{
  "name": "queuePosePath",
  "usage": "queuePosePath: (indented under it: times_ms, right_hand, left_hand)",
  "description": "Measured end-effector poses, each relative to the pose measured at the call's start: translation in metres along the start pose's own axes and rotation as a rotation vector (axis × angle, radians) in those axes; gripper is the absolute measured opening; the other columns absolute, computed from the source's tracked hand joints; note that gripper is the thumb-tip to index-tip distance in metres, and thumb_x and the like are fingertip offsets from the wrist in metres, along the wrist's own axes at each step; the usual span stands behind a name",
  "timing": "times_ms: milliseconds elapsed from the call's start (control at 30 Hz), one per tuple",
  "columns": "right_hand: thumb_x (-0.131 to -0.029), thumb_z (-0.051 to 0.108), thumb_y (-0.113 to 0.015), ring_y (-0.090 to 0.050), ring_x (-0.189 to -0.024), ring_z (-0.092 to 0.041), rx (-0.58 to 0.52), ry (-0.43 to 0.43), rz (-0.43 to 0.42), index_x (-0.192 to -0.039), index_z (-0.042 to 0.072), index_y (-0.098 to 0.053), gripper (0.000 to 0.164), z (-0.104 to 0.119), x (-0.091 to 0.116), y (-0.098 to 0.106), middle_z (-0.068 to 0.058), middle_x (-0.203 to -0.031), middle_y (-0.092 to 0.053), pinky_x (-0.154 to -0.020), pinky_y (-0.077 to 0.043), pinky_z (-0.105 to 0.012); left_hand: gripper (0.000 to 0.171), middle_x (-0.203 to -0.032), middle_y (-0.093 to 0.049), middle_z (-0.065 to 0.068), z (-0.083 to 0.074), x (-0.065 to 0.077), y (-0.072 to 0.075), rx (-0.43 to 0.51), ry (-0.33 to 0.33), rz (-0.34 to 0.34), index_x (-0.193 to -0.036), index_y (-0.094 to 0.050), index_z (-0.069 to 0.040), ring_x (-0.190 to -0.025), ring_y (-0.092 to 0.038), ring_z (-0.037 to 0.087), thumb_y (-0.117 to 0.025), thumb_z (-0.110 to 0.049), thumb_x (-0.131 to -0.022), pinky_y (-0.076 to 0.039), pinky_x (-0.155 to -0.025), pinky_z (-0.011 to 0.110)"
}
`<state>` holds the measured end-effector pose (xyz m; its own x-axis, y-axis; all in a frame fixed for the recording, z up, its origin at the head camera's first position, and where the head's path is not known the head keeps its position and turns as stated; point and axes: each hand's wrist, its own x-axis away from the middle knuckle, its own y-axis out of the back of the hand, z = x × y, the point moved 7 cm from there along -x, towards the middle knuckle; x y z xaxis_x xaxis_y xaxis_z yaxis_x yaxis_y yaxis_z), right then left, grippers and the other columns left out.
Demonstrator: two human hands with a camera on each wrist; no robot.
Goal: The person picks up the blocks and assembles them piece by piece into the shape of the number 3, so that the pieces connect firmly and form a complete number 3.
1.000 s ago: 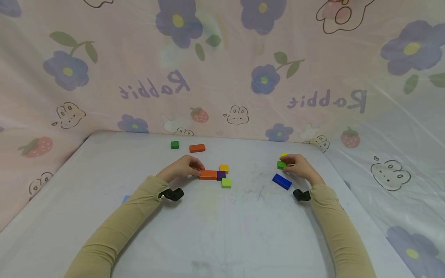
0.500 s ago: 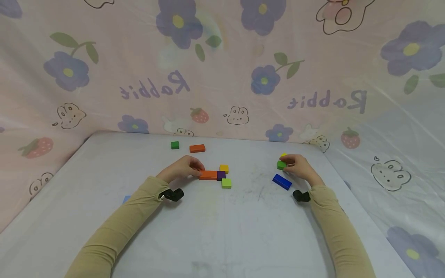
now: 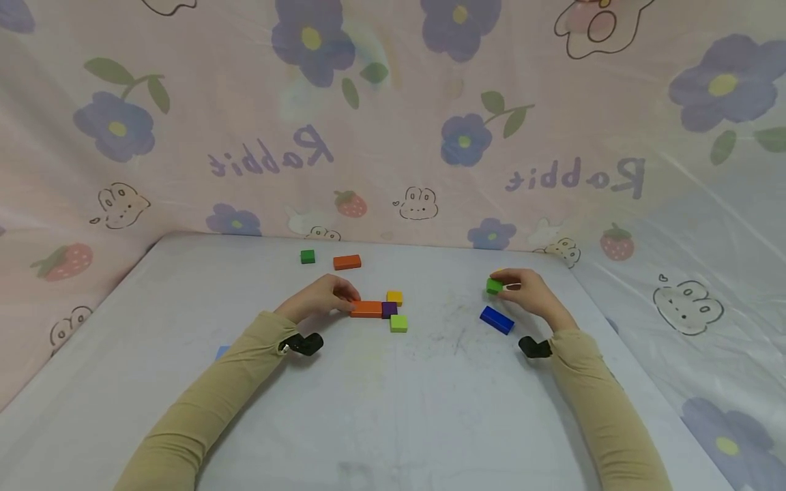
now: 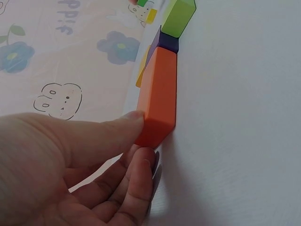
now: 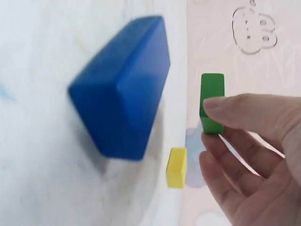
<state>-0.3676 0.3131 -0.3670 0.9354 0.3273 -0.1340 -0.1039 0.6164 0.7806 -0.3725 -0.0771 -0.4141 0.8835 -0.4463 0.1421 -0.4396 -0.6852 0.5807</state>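
Observation:
My left hand (image 3: 321, 298) holds the left end of an orange block (image 3: 366, 309), its thumb on the block in the left wrist view. A small purple block (image 3: 389, 310) sits against the orange block's right end. Beside the purple one lie a yellow-orange block (image 3: 395, 297) behind and a lime green block (image 3: 398, 324) in front. On the right, my right hand (image 3: 525, 293) pinches a small green block (image 5: 212, 101) between thumb and fingers. A yellow block (image 5: 177, 167) lies behind that hand, mostly hidden in the head view. Nearer me is a long blue block (image 3: 497, 320).
Towards the back of the white table (image 3: 393, 416) lie a dark green block (image 3: 308, 256) and another orange block (image 3: 346, 262). A light blue block (image 3: 222, 352) shows partly behind my left sleeve. A patterned curtain (image 3: 381, 123) rises along the table's back edge.
My right hand has lifted the green block slightly, up and to the left. The left hand stays on the orange block, and the other blocks have kept their places.

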Motion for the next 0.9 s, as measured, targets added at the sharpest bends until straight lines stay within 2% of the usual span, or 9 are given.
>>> queuePosePath:
  times_ms: [300, 533, 700, 900]
  right_hand:
    - [-0.086, -0.006, -0.065, -0.053, -0.110, -0.043, -0.026, 0.075, 0.027, -0.124, -0.013, -0.054, 0.040, 0.026, 0.002, -0.011, -0.029, -0.121, -0.057, -0.094, -0.041, -0.053]
    - [-0.085, -0.003, -0.069, -0.057, -0.106, -0.034, -0.014, 0.139, 0.048, -0.121, -0.005, -0.060, 0.038, 0.050, 0.004, -0.021, -0.020, -0.119, -0.060, -0.092, -0.045, -0.047]
    - [-0.083, -0.003, -0.070, -0.057, -0.107, -0.034, -0.034, 0.191, 0.076, -0.121, -0.004, -0.061, 0.039, 0.066, 0.005, -0.030, -0.019, -0.119, -0.061, -0.091, -0.046, -0.047]
    - [-0.082, -0.003, -0.072, -0.059, -0.106, -0.031, -0.028, 0.247, 0.094, -0.120, -0.003, -0.062, 0.040, 0.086, 0.007, -0.039, -0.016, -0.116, -0.063, -0.089, -0.048, -0.045]
  left_hand:
    - [0.019, -0.100, -0.065, 0.004, -0.001, 0.000, 0.001, -0.018, 0.006, -0.003, -0.106, -0.069, -0.007, -0.089, -0.054, 0.021, -0.070, -0.010, -0.087, -0.046, -0.083, 0.033]
    - [0.018, -0.101, -0.065, 0.003, 0.000, 0.000, 0.000, -0.031, 0.000, 0.001, -0.105, -0.069, -0.008, -0.091, -0.053, 0.021, -0.070, -0.011, -0.088, -0.045, -0.084, 0.034]
    - [0.018, -0.100, -0.065, 0.003, -0.002, 0.000, 0.001, -0.022, -0.025, 0.016, -0.105, -0.069, -0.007, -0.090, -0.053, 0.020, -0.070, -0.011, -0.088, -0.044, -0.081, 0.033]
    - [0.018, -0.100, -0.065, 0.003, -0.002, 0.002, 0.002, -0.010, -0.023, 0.020, -0.105, -0.069, -0.007, -0.090, -0.053, 0.019, -0.070, -0.011, -0.087, -0.044, -0.079, 0.032]
